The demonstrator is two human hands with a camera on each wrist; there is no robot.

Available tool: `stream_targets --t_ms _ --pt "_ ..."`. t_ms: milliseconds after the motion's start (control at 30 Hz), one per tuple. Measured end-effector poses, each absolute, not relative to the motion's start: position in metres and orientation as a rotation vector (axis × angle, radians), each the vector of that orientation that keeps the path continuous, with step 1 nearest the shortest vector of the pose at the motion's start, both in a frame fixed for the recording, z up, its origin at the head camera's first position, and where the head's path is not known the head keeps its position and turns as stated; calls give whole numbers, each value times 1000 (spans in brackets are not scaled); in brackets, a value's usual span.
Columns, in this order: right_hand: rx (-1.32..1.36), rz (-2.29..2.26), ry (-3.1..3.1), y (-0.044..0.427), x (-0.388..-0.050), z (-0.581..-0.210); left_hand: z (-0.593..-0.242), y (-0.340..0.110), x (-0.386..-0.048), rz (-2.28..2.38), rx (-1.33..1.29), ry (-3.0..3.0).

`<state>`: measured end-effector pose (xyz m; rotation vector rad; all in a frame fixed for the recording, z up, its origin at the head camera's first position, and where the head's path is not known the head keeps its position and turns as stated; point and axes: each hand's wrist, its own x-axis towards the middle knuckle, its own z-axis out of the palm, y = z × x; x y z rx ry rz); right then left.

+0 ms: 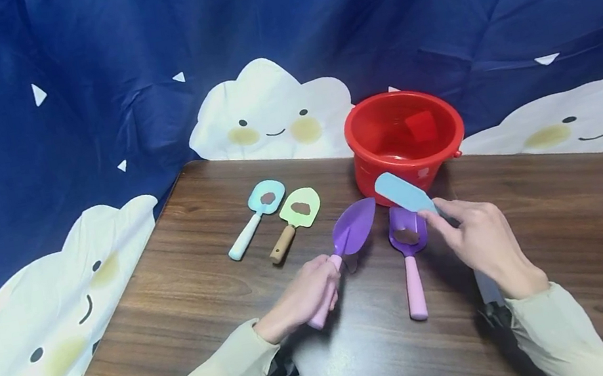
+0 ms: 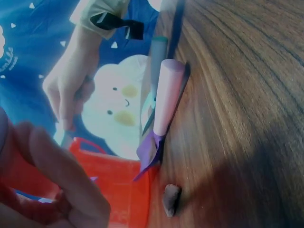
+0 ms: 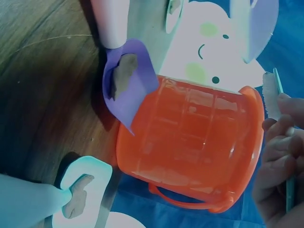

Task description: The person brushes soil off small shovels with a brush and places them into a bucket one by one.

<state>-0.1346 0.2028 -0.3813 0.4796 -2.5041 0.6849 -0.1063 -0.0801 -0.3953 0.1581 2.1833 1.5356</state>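
In the head view my left hand (image 1: 309,290) grips the pink handle of a purple trowel (image 1: 354,227), its pointed blade raised over the table. My right hand (image 1: 483,237) pinches a light blue brush (image 1: 404,192) in front of the red bucket (image 1: 408,153); its white bristles (image 3: 271,95) show in the right wrist view. Between the hands lies a purple scoop (image 1: 410,263) with a pink handle, bearing a brown lump (image 3: 123,76). Another brown lump (image 2: 171,199) lies on the wood below the trowel.
To the left lie a light blue shovel (image 1: 246,236) and a green trowel (image 1: 300,207) with a wooden handle, both with brown lumps. Another pale blue shovel (image 3: 90,166) with a lump lies partly hidden under the right arm. A blue cloud-printed cloth (image 1: 249,17) hangs behind the table (image 1: 194,299).
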Motion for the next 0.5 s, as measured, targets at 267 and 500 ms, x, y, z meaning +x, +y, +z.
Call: stream_targets --t_ms 267,500 --pt "433 783 -2518 202 -130 -372 -397 -77 -107 1574 153 2234" --pt "440 844 -2469 200 -128 -366 -399 -76 -106 1608 177 2221"
